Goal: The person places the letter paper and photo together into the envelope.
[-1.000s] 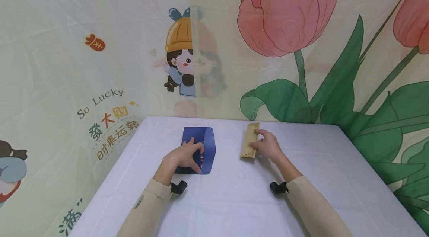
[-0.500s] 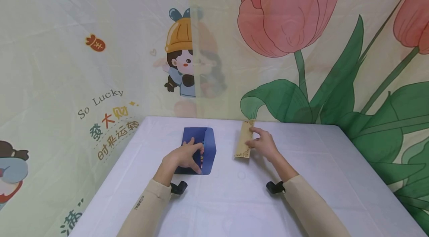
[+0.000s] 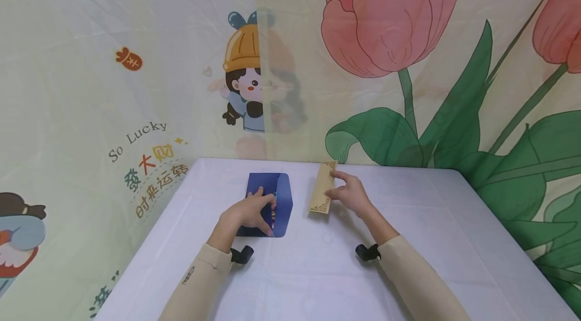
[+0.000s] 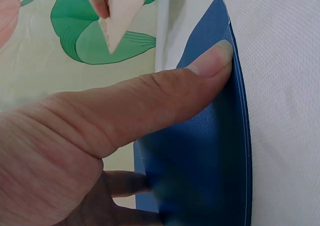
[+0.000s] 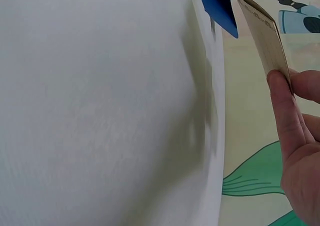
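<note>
A dark blue envelope [image 3: 284, 205] lies on the table with its flap folded out to the right. My left hand [image 3: 247, 210] is spread over its body and grips it at the mouth, thumb near the lower end and index finger near the upper. A narrow multicoloured strip shows in the mouth; what it is cannot be made out. In the left wrist view the thumb [image 4: 210, 66] presses on the blue envelope [image 4: 200, 156] close to its edge. My right hand [image 3: 354, 195] pinches the right edge of a folded tan paper [image 3: 321, 190] with brown ornamental print, held above the table, right of the envelope.
A white cloth covers the table [image 3: 308, 275]. Behind it hangs a printed curtain [image 3: 181, 59] with tulips and cartoon figures. Dark wrist-worn cameras [image 3: 242, 254] stick out from both cuffs.
The right hand has carried the folded paper leftward, closer to the envelope, and the paper leans a little more. The left hand and the envelope have stayed in place.
</note>
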Demonstrator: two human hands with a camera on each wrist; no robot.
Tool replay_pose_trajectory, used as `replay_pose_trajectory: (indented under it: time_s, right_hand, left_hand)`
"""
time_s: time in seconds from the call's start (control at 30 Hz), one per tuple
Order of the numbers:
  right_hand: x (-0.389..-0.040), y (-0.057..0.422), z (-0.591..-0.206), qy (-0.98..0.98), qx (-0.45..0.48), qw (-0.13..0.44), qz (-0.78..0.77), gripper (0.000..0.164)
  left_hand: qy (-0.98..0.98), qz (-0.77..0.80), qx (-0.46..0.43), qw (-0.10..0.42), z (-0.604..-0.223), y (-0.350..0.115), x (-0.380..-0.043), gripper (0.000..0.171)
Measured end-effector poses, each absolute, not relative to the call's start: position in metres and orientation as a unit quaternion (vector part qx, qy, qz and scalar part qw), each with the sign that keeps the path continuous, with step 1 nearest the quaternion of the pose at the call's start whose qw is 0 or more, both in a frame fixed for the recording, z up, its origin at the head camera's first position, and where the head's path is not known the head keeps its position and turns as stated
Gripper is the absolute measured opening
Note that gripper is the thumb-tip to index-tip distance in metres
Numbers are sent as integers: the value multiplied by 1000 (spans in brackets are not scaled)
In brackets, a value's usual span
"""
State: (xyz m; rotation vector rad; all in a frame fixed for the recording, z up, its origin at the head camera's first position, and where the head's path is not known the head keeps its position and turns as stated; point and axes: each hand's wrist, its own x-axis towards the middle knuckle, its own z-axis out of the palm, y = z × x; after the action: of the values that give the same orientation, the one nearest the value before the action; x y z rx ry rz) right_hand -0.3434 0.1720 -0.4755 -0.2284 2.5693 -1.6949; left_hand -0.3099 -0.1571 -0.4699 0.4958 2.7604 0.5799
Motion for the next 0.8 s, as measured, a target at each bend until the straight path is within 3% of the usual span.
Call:
replay_pose_trajectory:
  time_s: [0.8]
  right_hand:
    - [-341, 125, -474, 822, -107, 47, -557, 80]
  left_hand:
    - [956, 199, 167, 136, -471, -158, -311, 61]
